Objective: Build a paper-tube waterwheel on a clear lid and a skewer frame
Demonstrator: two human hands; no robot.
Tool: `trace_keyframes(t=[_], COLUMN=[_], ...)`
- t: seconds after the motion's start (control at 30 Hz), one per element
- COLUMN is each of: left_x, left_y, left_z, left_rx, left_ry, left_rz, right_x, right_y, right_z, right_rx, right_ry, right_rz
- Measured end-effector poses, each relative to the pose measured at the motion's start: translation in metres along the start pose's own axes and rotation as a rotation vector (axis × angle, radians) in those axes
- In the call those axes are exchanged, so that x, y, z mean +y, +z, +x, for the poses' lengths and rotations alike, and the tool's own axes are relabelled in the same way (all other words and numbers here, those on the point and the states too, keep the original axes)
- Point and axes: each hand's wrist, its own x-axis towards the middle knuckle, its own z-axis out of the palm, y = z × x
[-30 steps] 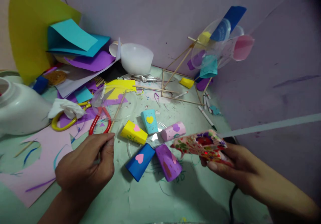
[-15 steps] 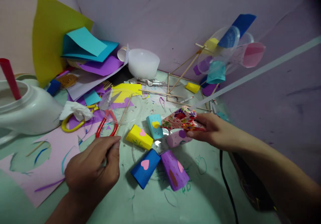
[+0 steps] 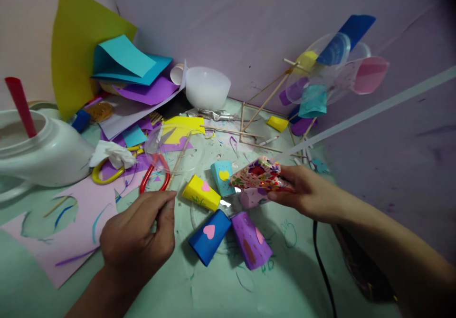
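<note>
Right hand (image 3: 302, 189): closed around the handle of the flower-patterned glue gun (image 3: 256, 175)
Left hand (image 3: 142, 232): curled, with a thin wooden stick (image 3: 181, 159) apparently pinched between thumb and forefinger
Good handling: the nozzle is best aimed low at one joint, the trigger pressed gently, and fingers kept off the tip
Glue gun: held above the surface (image 3: 213, 296), partly hiding the pink cup (image 3: 250, 197); its long axis is slanted slightly, nozzle pointed left and a little down, beside the cyan cup (image 3: 216, 174); contact cannot be told
Glue stick (image 3: 363, 119): slanted up to the right from the gun's rear
Cups: the yellow cup (image 3: 197, 195), blue cup (image 3: 215, 220) and purple cup (image 3: 249, 235) are laid on their sides like spokes, narrow ends inward
</note>
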Motion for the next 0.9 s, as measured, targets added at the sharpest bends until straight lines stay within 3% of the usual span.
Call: trace_keyframes(t=[0.17,0.4,0.7,0.9], left_x=[0.000,0.001,0.002,0.002], left_y=[0.000,-0.001,-0.002,-0.002], left_z=[0.000,0.000,0.000,0.000], left_rx=[0.021,-0.028,-0.013,-0.014], left_ry=[0.005,0.009,-0.004,0.000], left_rz=[-0.021,-0.028,-0.062,-0.076], right_x=[-0.004,-0.014,-0.015,-0.013], right_y=[-0.006,0.004,0.017,0.020], right_z=[-0.007,-0.011,-0.004,-0.002], right_rx=[0.001,0.007,-0.075,-0.077], right_ry=[0.030,0.005,-0.007,-0.016], right_rz=[-0.041,0.140,-0.028,-0.006])
